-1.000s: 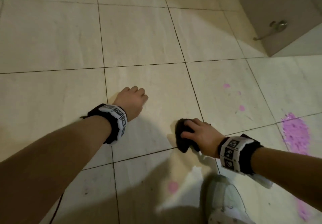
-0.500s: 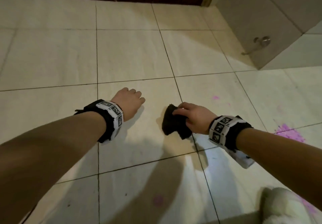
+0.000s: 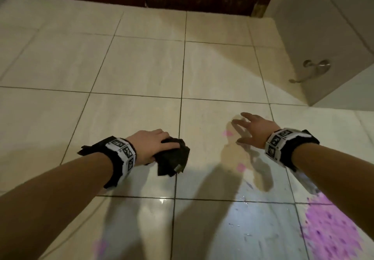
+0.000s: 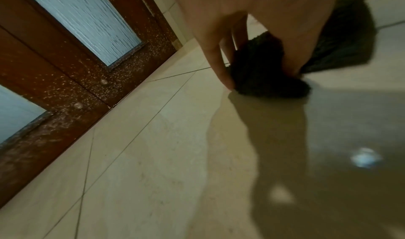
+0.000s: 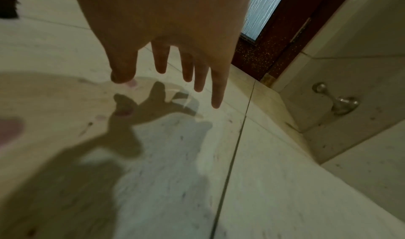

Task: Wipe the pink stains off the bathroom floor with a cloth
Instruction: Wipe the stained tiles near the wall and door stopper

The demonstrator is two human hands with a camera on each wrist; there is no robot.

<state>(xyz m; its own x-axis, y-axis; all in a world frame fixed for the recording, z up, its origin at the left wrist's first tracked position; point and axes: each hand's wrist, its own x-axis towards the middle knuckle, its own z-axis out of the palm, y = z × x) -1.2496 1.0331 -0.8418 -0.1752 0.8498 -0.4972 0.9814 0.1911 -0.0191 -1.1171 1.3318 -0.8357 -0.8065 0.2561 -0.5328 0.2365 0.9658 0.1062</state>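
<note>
While the left hand (image 3: 150, 146) grips the dark cloth (image 3: 174, 161) on the floor (image 3: 141, 67), the right hand (image 3: 256, 128) hovers empty. Its fingers (image 5: 215, 90) are spread above small pink stains (image 3: 240, 167).

Head view downward; wrist views floor-level.

Nothing readable anywhere; the wristbands (image 3: 123, 154) only carried black-and-white square marker patterns, no letters or numbers on them.

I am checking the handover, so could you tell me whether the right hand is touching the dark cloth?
Apart. The head view shows the right hand spread open, with bare floor between it and the dark cloth, which the left hand grips.
</note>
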